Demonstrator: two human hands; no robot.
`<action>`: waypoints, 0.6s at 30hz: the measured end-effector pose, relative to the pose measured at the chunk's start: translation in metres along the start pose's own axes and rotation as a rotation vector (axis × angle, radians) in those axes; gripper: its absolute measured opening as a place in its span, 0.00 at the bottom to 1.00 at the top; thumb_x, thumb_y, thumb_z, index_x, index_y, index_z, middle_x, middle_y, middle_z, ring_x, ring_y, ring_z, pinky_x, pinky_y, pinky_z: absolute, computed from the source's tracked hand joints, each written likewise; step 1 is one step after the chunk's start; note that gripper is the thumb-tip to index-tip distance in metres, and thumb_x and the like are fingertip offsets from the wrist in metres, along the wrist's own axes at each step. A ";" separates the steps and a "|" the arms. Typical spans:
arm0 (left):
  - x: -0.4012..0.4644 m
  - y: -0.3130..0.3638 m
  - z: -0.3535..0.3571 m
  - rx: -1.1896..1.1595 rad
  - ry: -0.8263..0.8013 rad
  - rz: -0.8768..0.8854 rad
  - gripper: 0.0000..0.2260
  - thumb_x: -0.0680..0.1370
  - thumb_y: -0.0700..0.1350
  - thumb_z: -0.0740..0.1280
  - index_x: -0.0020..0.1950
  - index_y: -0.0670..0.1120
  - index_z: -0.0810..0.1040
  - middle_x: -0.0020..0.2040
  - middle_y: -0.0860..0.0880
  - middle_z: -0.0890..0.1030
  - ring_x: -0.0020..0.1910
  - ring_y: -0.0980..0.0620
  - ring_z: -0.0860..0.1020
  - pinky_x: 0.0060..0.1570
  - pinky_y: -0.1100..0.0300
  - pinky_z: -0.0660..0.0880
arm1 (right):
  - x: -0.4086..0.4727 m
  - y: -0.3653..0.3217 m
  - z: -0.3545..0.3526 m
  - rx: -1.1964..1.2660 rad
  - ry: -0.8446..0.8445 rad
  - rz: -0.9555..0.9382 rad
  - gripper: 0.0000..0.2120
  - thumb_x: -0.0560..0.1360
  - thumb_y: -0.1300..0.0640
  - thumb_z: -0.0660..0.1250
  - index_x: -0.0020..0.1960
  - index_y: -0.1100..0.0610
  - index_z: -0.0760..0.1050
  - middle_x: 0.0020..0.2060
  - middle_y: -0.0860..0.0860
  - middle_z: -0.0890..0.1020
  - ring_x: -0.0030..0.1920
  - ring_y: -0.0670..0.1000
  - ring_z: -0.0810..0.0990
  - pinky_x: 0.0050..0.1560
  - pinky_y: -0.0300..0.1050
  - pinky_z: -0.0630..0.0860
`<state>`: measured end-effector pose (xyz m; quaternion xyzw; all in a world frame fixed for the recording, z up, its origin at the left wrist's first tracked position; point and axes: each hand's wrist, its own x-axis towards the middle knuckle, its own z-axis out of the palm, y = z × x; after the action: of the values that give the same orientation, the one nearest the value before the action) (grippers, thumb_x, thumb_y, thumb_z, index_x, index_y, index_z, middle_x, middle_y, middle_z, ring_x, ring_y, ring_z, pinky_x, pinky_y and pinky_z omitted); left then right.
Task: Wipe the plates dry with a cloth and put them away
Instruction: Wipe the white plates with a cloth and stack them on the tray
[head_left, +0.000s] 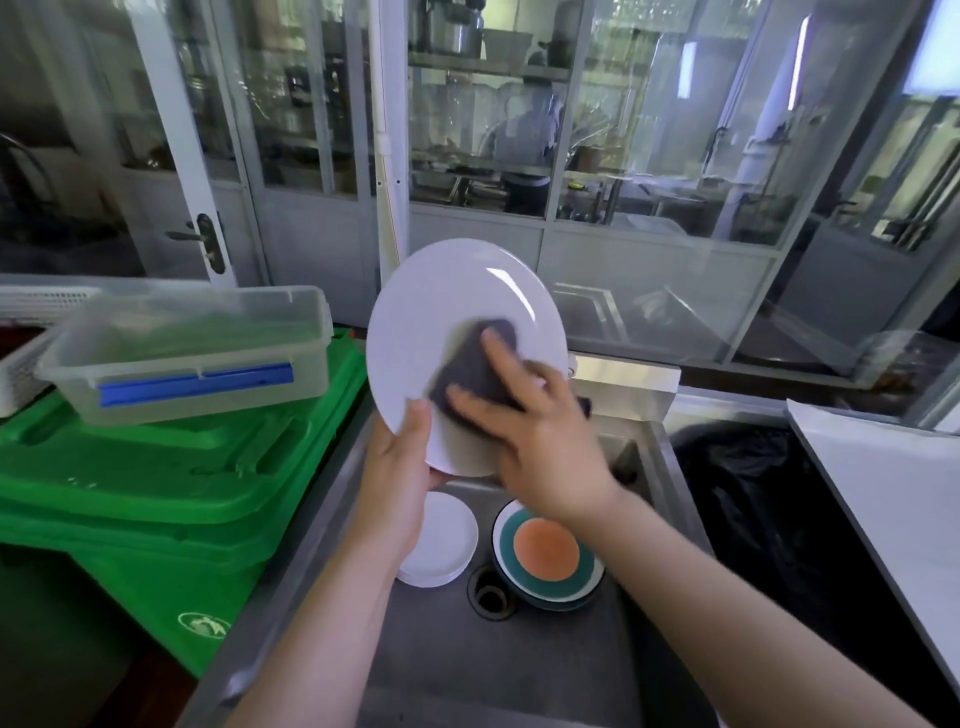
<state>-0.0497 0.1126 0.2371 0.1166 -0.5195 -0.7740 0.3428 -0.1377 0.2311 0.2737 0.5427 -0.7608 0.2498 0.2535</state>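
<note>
A large white plate (441, 312) is held up on edge above the steel sink (524, 670), tilted toward me. My left hand (402, 467) grips its lower rim, thumb on the front face. My right hand (535, 431) presses a dark grey cloth (470, 374) flat against the plate's face with spread fingers. Down in the sink lie a small stack of white plates (447, 540) and a stack topped by a plate with a teal ring and orange centre (545, 551).
A green bin (156, 499) stands left of the sink with a clear plastic box (192, 353) with a blue latch on its lid. A black bag (769, 499) sits to the right, beside a white counter (893, 478). Glass partitions rise behind.
</note>
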 end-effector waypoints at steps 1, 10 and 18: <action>0.001 0.001 0.000 -0.010 -0.008 0.011 0.11 0.78 0.56 0.60 0.55 0.63 0.80 0.56 0.53 0.83 0.56 0.50 0.81 0.50 0.48 0.79 | -0.005 -0.008 0.003 0.017 -0.011 -0.077 0.26 0.69 0.61 0.55 0.63 0.49 0.79 0.73 0.56 0.66 0.55 0.65 0.73 0.60 0.51 0.72; 0.001 0.010 -0.006 0.031 0.015 0.041 0.09 0.76 0.59 0.61 0.53 0.69 0.78 0.54 0.60 0.83 0.52 0.56 0.82 0.38 0.56 0.81 | 0.015 0.005 -0.004 0.036 -0.021 0.188 0.29 0.70 0.67 0.57 0.65 0.47 0.77 0.75 0.54 0.63 0.60 0.66 0.70 0.60 0.56 0.72; 0.003 0.007 -0.005 0.162 0.047 0.117 0.18 0.74 0.64 0.60 0.59 0.61 0.79 0.56 0.55 0.83 0.57 0.54 0.80 0.55 0.49 0.78 | 0.009 -0.021 0.003 0.091 0.047 -0.088 0.25 0.69 0.63 0.55 0.57 0.49 0.82 0.69 0.57 0.71 0.56 0.67 0.75 0.55 0.57 0.75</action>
<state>-0.0466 0.1060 0.2416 0.1316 -0.5783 -0.7050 0.3889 -0.1210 0.2169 0.2792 0.5805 -0.7180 0.2855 0.2569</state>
